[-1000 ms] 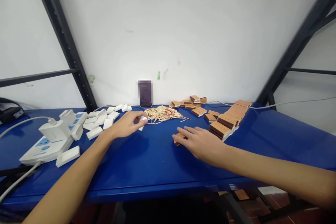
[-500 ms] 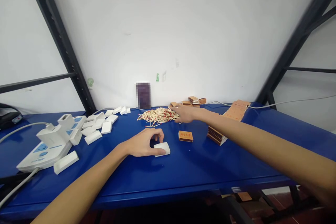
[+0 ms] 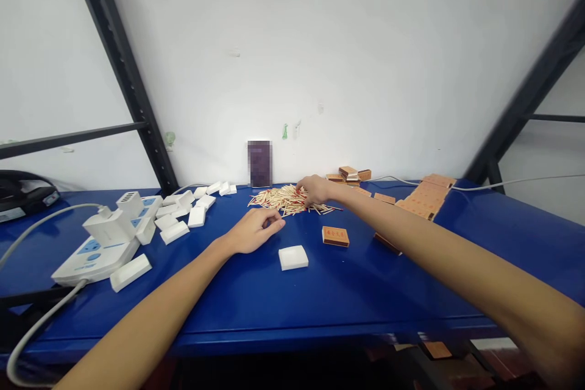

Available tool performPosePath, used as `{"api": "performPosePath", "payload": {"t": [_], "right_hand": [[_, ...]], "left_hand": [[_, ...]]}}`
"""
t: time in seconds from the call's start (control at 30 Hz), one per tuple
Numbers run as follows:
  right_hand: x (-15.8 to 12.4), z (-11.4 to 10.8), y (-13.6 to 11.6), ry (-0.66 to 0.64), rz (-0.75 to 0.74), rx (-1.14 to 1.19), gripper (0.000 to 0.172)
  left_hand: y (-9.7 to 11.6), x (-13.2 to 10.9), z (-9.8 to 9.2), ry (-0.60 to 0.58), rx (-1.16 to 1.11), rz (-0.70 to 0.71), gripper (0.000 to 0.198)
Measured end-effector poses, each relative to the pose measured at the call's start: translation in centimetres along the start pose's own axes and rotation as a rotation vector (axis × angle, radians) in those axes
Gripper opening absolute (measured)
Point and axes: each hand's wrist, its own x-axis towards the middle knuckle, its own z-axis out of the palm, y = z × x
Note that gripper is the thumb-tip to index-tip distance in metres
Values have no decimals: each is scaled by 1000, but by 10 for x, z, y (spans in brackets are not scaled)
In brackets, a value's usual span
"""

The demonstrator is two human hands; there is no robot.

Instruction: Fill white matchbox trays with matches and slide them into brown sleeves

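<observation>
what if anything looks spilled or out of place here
The matches look spilled: they lie loose in a messy heap on the blue table, outside any box, at the right hand. One white tray also lies beside the power strip, apart from the other trays.

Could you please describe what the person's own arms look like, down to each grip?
The left arm and right arm are bare as far as they show, with no sleeve, watch or bracelet in sight. The left grip and right grip are ungloved human hands; no ring or marking can be made out.
</observation>
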Motion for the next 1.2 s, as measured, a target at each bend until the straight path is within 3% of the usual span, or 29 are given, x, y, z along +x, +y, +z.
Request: {"api": "performPosePath", "payload": {"t": [0.4, 0.57, 0.73, 0.87, 1.0, 1.2], "right_hand": [[-15, 2, 3, 239, -16, 141, 34], [-28, -2, -26, 397, -142, 259, 27], [-45, 17, -57, 323, -352, 276, 28], [-48, 31, -64, 298, -470, 253, 31], [-52, 33, -61, 384, -534, 304, 35], [-84, 41, -51, 507, -436, 145, 30]], "left_hand": [[-13, 2, -7, 81, 132, -23, 35], [-15, 3, -8, 140, 157, -64, 33], [-15, 3, -10, 204, 176, -104, 34], [-16, 3, -8, 153, 202, -105, 33], [-18, 1, -7, 102, 235, -71, 32], [-17, 0, -13, 45, 330, -8, 35]]}}
